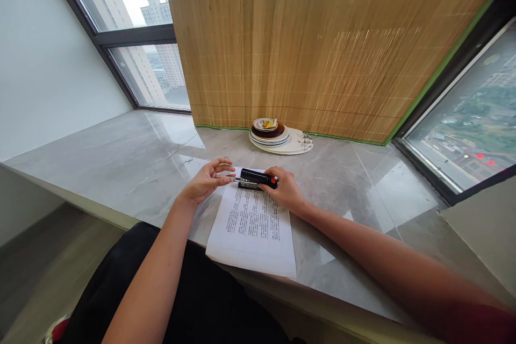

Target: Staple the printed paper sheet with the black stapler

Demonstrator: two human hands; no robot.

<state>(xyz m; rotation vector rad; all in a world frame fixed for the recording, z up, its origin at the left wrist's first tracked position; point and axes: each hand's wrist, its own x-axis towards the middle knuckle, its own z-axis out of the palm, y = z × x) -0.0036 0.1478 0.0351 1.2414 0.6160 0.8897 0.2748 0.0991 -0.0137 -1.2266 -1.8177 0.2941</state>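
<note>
A black stapler [252, 176] with a red part at its right end lies across the top of a printed sheet of paper [253, 242]. My right hand [284, 187] is wrapped round the stapler's right end. At the opposite end, a slim metal piece sticks out from the stapler. My left hand [212, 178] pinches the tip of this piece between thumb and fingers, with the other fingers curved above. Whether staples are in the metal piece is too small to make out. The sheet's lower edge reaches past the counter's front edge.
A stack of plates [269, 137], with a small yellow packet [270, 124] on top, stands at the back of the grey marble-like counter [342, 172]. Behind it hangs a bamboo blind [298, 48]. Windows flank the counter, and my dark-clad legs [209, 301] are below its front edge.
</note>
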